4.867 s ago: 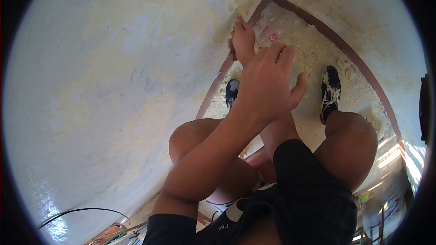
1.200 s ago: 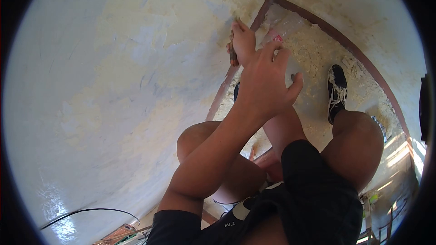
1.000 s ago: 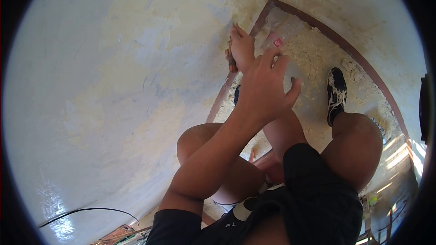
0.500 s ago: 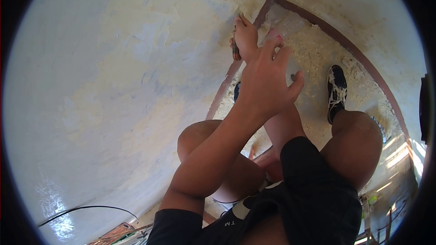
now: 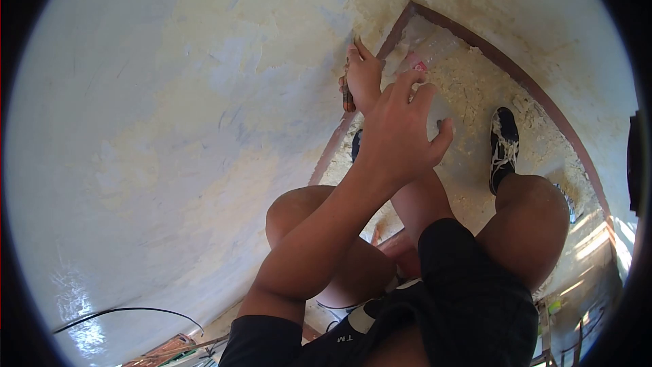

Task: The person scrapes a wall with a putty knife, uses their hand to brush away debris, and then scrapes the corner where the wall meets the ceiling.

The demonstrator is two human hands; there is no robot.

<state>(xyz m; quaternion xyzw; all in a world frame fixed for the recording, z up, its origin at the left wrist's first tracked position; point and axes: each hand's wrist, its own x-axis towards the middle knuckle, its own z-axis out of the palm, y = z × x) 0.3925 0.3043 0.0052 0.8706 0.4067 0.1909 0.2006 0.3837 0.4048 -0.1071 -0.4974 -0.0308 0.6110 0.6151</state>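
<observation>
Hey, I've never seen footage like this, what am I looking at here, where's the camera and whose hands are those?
The camera sits on a person's head and looks down, so the round, bent picture shows their own body: knees, black shorts and two dark shoes. They crouch by a wall whose pale paint is patchy and scraped. The farther hand, seemingly the right hand, grips a tool with a reddish handle against the wall, low near the corner. The left hand hovers in front, fingers spread, holding nothing. Pale flakes litter the floor, and a clear plastic bottle lies in the corner.
</observation>
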